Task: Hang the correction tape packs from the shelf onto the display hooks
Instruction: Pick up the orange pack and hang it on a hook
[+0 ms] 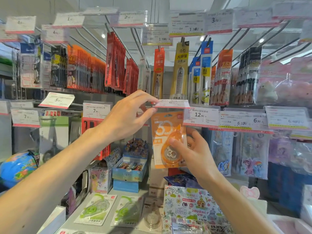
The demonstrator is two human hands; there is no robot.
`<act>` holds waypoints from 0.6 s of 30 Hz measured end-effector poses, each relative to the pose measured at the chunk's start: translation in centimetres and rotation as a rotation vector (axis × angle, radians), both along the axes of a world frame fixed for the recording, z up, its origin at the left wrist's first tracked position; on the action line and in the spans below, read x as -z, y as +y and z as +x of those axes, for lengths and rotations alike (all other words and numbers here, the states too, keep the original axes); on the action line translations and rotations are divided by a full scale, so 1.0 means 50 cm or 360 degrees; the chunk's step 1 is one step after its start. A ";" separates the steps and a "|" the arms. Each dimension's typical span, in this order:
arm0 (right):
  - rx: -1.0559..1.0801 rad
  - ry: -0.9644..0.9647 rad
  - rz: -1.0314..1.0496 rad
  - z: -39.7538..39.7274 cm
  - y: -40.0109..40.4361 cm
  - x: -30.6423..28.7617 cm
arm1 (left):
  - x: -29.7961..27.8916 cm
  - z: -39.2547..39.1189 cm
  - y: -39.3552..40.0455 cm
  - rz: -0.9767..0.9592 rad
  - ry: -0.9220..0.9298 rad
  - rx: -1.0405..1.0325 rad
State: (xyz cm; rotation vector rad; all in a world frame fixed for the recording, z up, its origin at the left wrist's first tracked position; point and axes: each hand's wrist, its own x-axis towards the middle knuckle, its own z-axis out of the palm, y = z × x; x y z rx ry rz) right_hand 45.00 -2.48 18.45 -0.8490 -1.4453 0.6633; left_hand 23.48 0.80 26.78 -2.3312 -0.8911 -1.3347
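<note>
Stationery aisle, hooks crowded with carded pens. Left hand (128, 115) pinches price tag (171, 104), tilting it up, likely to bare hook end. Right hand (194, 149) pinches orange correction tape pack (166, 132) directly beneath tag, hang hole raised toward it. Green packs (96, 208) wait on shelf (108, 215), well below tag.

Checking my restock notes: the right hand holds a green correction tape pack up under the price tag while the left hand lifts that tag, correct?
Not quite. In the head view the pack in the right hand is an orange correction tape pack, not green. The left hand does pinch the price tag.
</note>
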 end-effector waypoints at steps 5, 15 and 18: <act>0.0019 0.0007 -0.0040 0.000 0.006 -0.001 | -0.001 0.001 -0.004 -0.0009 -0.0012 -0.0009; 0.0131 0.0025 -0.0043 -0.008 0.022 0.021 | 0.072 0.017 -0.013 -0.0076 -0.0385 0.0070; 0.0120 0.0027 -0.0047 -0.013 0.023 0.030 | 0.155 0.032 -0.021 -0.0210 -0.0604 0.0087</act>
